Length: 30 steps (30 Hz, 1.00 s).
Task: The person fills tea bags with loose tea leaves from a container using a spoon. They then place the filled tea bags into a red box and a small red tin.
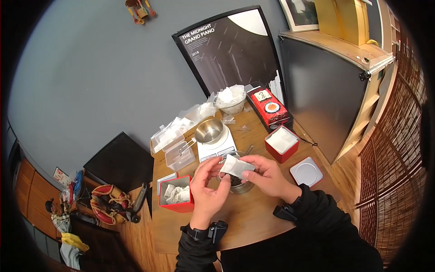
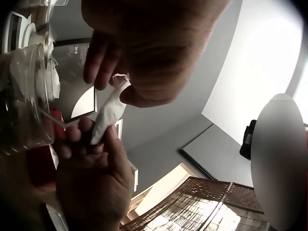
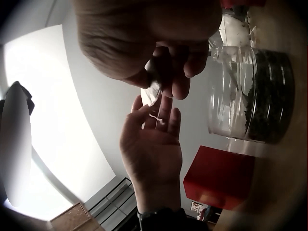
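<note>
A small white drawstring tea bag (image 1: 238,167) is held above a clear jar (image 3: 231,96) of dark loose leaves. My right hand (image 1: 269,177) pinches its body between thumb and fingers. At the bag's other end is my left hand (image 1: 209,190), its fingers loosely extended and its thumb apart from them, close beside the fabric. In the right wrist view a thin drawstring (image 3: 157,118) hangs in front of the left fingers. The left wrist view shows the bag (image 2: 109,113) slanting between both hands. A spoon handle (image 1: 249,148) sticks up from the jar.
Left of the jar stands a red tin (image 1: 176,206) of filled white bags; right, another red tin (image 1: 282,152) with white contents and a lid (image 1: 306,172). Behind are a scale with a steel bowl (image 1: 209,131), a plastic box (image 1: 180,158) and a red-black package (image 1: 270,106).
</note>
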Each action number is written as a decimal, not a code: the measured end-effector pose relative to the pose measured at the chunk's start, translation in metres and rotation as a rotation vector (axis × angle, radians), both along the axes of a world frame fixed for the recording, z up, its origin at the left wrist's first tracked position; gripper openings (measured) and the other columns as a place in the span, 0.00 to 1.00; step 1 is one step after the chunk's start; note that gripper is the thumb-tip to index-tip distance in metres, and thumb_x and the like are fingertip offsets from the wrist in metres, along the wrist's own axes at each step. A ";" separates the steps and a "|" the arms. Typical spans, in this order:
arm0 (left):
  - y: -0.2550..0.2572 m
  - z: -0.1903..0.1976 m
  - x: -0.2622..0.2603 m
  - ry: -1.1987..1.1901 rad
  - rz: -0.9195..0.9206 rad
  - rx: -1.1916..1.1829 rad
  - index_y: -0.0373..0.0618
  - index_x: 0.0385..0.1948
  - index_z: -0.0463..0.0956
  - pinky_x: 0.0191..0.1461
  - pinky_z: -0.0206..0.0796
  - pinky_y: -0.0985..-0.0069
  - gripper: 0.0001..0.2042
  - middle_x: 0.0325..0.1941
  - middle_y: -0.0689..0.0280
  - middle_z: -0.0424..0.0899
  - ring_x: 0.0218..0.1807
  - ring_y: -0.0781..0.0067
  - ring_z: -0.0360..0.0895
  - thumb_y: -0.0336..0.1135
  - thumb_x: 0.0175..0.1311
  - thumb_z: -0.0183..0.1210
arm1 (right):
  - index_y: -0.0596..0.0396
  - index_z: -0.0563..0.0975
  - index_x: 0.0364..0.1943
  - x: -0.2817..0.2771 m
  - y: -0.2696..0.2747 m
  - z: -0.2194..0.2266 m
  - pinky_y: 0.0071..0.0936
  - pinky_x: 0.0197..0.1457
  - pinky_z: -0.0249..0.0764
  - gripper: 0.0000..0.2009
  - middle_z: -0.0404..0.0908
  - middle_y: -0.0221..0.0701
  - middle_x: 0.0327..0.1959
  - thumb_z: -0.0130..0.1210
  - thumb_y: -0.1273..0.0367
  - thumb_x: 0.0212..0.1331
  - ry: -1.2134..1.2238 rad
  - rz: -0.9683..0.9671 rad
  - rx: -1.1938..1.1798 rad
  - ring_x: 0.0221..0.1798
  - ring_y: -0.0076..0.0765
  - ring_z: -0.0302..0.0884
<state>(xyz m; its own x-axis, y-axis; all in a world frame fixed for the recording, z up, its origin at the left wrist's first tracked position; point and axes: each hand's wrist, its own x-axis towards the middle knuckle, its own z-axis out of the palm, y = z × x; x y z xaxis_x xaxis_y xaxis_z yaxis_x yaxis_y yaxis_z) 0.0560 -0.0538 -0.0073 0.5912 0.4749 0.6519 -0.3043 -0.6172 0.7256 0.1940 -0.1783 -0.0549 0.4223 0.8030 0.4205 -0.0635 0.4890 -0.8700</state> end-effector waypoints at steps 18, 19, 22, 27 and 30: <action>-0.002 -0.021 -0.002 -0.099 -0.034 -0.029 0.36 0.38 0.81 0.36 0.70 0.83 0.10 0.39 0.61 0.84 0.33 0.81 0.78 0.19 0.55 0.66 | 0.58 0.72 0.60 0.012 -0.011 0.007 0.17 0.38 0.72 0.17 0.82 0.29 0.45 0.52 0.69 0.71 -0.007 0.120 -0.170 0.42 0.19 0.79; -0.006 -0.018 -0.004 -0.069 -0.026 -0.066 0.36 0.38 0.81 0.41 0.69 0.81 0.10 0.39 0.61 0.83 0.36 0.79 0.77 0.18 0.54 0.66 | 0.58 0.72 0.60 0.012 -0.010 0.007 0.17 0.38 0.72 0.17 0.82 0.29 0.45 0.52 0.69 0.71 -0.013 0.130 -0.176 0.42 0.19 0.79; -0.007 -0.017 -0.004 -0.083 0.008 0.036 0.36 0.38 0.81 0.37 0.70 0.81 0.10 0.37 0.61 0.84 0.34 0.79 0.77 0.19 0.54 0.67 | 0.58 0.72 0.60 0.012 -0.008 0.005 0.15 0.34 0.67 0.17 0.83 0.29 0.43 0.52 0.69 0.70 -0.003 0.118 -0.175 0.38 0.19 0.80; -0.008 -0.014 -0.004 -0.074 0.061 0.102 0.37 0.37 0.82 0.33 0.69 0.82 0.10 0.35 0.62 0.84 0.31 0.78 0.77 0.19 0.54 0.67 | 0.58 0.72 0.60 0.012 -0.007 0.003 0.16 0.32 0.67 0.17 0.83 0.30 0.42 0.53 0.69 0.70 0.011 0.127 -0.178 0.36 0.20 0.81; -0.008 -0.012 -0.003 -0.082 0.071 0.121 0.37 0.37 0.81 0.32 0.69 0.82 0.09 0.34 0.62 0.84 0.30 0.79 0.77 0.19 0.54 0.67 | 0.58 0.72 0.60 0.012 -0.007 0.001 0.16 0.32 0.67 0.17 0.83 0.30 0.41 0.53 0.69 0.70 -0.007 0.113 -0.178 0.36 0.21 0.81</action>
